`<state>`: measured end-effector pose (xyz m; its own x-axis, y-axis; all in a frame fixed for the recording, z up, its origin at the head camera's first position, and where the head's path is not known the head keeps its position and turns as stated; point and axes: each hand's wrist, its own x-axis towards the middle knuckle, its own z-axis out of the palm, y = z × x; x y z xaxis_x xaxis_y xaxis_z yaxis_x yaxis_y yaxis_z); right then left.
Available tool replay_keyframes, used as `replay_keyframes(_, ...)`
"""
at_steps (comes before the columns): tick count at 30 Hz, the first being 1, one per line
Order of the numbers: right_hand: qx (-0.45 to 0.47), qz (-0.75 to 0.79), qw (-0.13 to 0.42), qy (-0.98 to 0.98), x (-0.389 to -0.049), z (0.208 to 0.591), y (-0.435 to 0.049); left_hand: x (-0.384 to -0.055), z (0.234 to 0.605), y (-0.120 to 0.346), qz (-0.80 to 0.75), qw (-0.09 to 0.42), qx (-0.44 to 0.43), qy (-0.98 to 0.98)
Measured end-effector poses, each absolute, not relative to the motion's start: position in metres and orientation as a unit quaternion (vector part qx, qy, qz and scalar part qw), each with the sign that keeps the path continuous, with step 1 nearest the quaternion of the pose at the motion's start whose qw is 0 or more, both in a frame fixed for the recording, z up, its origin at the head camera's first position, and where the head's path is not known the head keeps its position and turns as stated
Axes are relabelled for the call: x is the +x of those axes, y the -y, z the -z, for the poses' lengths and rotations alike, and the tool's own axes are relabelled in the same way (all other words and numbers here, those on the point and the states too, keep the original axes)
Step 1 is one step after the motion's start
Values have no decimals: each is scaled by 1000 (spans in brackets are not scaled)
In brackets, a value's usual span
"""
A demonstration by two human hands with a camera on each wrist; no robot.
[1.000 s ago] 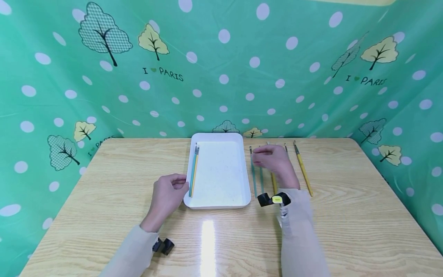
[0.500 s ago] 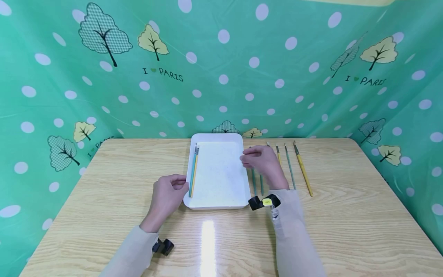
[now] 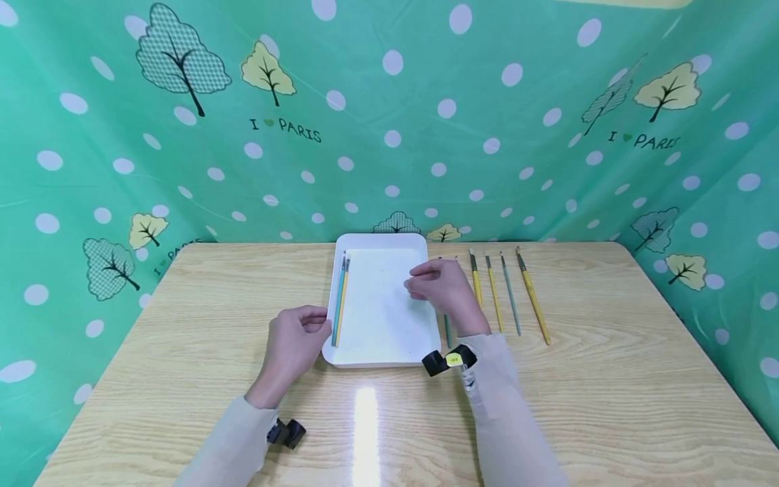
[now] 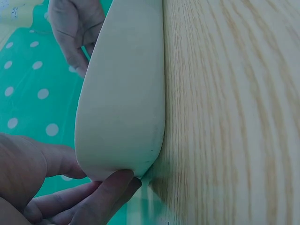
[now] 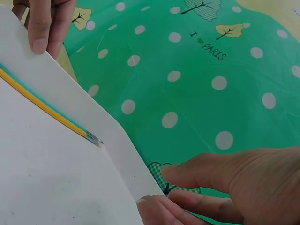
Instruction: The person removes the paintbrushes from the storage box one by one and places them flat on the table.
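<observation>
A white rectangular tray [image 3: 383, 297] lies on the table. At its left wall my left hand [image 3: 296, 352] grips the rim, thumb inside and fingers outside; the left wrist view shows the fingers [image 4: 105, 194] against the outer wall. Side by side along the tray's left wall lie a teal paintbrush [image 3: 338, 304] and a yellow paintbrush [image 3: 343, 297]. My right hand [image 3: 444, 291] hovers over the tray's right edge. In the right wrist view its thumb [image 5: 201, 168] stands apart from the other fingers, and nothing shows between them.
Several paintbrushes lie in a row right of the tray, among them a thick yellow paintbrush [image 3: 533, 297] and a teal paintbrush [image 3: 510, 294]. The right hand partly covers the nearest ones. A green patterned cloth [image 3: 389, 135] hangs behind the wooden table [image 3: 608, 392].
My right hand has moved left from above the row of paintbrushes to over the tray's right side, uncovering the yellow paintbrushes. The left hand and the tray have stayed put.
</observation>
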<state>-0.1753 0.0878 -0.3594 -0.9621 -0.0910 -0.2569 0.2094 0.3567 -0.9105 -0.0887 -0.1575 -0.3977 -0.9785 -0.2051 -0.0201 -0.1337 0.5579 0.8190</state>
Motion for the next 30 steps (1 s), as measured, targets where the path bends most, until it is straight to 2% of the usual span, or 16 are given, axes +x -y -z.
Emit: replay_keyframes(30,7,574,153,-805,-167,380,-45,-89,398,158,463,36,97,880)
